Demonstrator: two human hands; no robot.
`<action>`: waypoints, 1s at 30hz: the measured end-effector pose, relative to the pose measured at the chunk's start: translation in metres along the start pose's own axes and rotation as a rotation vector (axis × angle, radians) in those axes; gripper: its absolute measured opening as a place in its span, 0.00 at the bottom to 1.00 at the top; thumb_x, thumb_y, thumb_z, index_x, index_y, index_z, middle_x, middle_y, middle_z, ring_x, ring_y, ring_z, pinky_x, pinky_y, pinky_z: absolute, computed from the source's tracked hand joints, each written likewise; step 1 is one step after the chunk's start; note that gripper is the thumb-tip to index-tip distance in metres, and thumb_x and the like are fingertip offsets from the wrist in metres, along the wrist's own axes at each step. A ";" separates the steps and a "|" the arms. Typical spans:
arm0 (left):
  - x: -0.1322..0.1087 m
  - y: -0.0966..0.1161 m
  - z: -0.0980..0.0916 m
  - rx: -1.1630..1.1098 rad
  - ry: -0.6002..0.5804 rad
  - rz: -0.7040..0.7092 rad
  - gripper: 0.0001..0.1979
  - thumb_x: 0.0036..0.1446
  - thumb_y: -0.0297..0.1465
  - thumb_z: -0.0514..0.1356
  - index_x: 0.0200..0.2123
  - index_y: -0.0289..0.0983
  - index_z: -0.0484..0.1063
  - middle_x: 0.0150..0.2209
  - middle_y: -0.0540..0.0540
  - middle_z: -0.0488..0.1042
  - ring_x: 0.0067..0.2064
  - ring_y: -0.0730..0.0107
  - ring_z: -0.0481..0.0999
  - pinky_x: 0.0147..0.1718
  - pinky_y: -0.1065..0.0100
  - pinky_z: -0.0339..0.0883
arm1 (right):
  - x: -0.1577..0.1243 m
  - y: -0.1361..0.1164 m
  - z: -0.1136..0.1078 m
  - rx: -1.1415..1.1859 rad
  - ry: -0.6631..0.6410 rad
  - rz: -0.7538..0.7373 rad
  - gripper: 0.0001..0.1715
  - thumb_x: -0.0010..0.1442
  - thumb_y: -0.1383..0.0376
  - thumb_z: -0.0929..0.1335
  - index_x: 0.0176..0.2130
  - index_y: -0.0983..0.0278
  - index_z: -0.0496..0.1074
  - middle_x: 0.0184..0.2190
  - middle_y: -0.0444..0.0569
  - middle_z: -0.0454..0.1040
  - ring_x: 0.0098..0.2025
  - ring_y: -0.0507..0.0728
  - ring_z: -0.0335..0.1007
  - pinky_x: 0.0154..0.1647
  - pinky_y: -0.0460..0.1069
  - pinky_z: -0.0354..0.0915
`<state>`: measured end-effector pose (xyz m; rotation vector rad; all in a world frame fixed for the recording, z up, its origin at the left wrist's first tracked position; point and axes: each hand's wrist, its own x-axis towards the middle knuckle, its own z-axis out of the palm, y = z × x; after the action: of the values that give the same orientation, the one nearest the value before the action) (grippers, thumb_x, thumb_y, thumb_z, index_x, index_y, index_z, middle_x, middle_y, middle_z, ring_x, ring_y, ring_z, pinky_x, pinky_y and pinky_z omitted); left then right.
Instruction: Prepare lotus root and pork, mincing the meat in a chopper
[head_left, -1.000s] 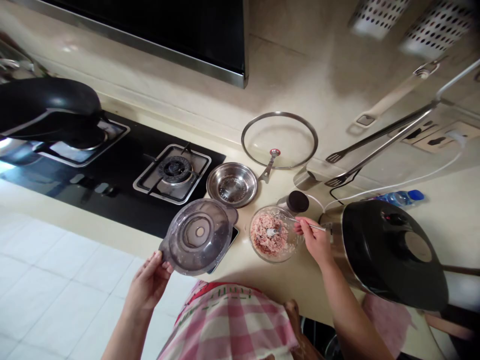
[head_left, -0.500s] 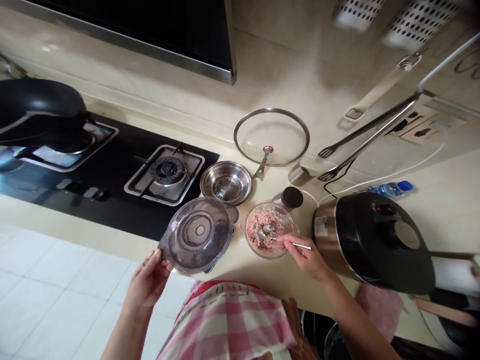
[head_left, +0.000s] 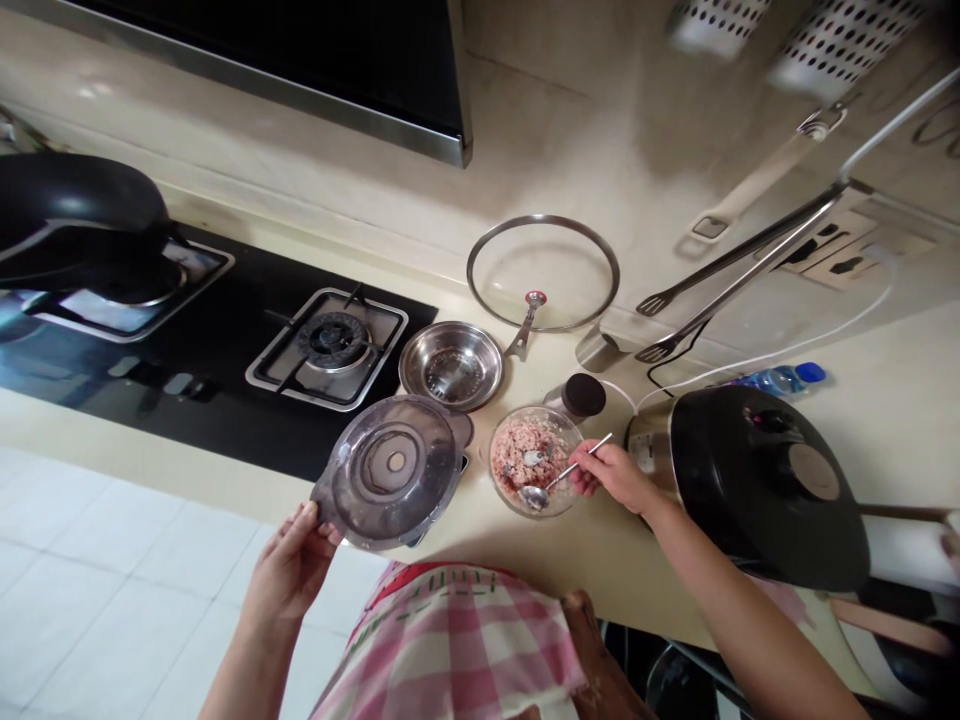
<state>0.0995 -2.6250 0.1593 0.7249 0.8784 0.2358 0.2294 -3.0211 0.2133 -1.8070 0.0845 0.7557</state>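
My left hand (head_left: 296, 560) pinches the edge of a translucent grey plastic lid (head_left: 394, 470), which is held over the counter's front edge beside the bowl. Pink minced meat (head_left: 525, 447) fills a clear glass bowl (head_left: 568, 503). My right hand (head_left: 609, 474) is closed around the handle of a metal spoon (head_left: 534, 497); the spoon's head rests at the near side of the meat. A pale, shiny piece lies in the middle of the mince. Behind the bowl stands a jar with a dark cap (head_left: 585, 396).
A steel pan (head_left: 451, 367) sits between the gas burner (head_left: 334, 341) and a glass pot lid (head_left: 544, 272) leaning on the wall. A black wok (head_left: 75, 220) is far left. The rice cooker (head_left: 765, 485) stands right, before a bottle (head_left: 784, 379).
The spoon's head has moved toward the near edge of the bowl and its handle now tilts up to the right. My right hand has shifted slightly up. My left hand is nearly unmoved.
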 end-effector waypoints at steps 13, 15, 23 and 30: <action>0.004 -0.003 -0.003 -0.012 0.016 -0.021 0.10 0.40 0.24 0.69 0.22 0.34 0.69 0.19 0.54 0.69 0.18 0.81 0.66 0.18 0.79 0.66 | 0.006 -0.007 -0.024 -0.302 0.112 -0.097 0.19 0.56 0.51 0.65 0.31 0.64 0.70 0.23 0.45 0.75 0.25 0.53 0.73 0.26 0.46 0.69; 0.005 -0.003 -0.002 -0.010 0.001 -0.026 0.10 0.41 0.24 0.69 0.22 0.34 0.69 0.19 0.54 0.68 0.18 0.81 0.66 0.18 0.79 0.66 | 0.002 -0.007 -0.025 -0.332 0.147 -0.139 0.19 0.58 0.51 0.64 0.32 0.64 0.71 0.25 0.47 0.75 0.26 0.53 0.74 0.27 0.46 0.70; 0.005 -0.001 0.002 -0.019 0.000 -0.049 0.09 0.42 0.23 0.67 0.22 0.34 0.68 0.20 0.55 0.67 0.18 0.81 0.66 0.17 0.79 0.66 | -0.019 -0.008 -0.018 -0.357 0.326 -0.212 0.20 0.59 0.49 0.62 0.32 0.63 0.69 0.25 0.48 0.76 0.26 0.54 0.75 0.28 0.47 0.72; 0.003 -0.002 0.006 -0.010 -0.020 -0.036 0.09 0.42 0.24 0.68 0.22 0.33 0.69 0.20 0.54 0.68 0.18 0.81 0.66 0.17 0.80 0.66 | -0.040 -0.006 -0.004 -0.621 0.337 -0.300 0.19 0.63 0.52 0.58 0.32 0.60 0.68 0.25 0.47 0.76 0.28 0.56 0.75 0.30 0.47 0.69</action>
<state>0.1059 -2.6273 0.1587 0.7003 0.8702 0.2013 0.2025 -3.0346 0.2403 -2.4552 -0.2216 0.2630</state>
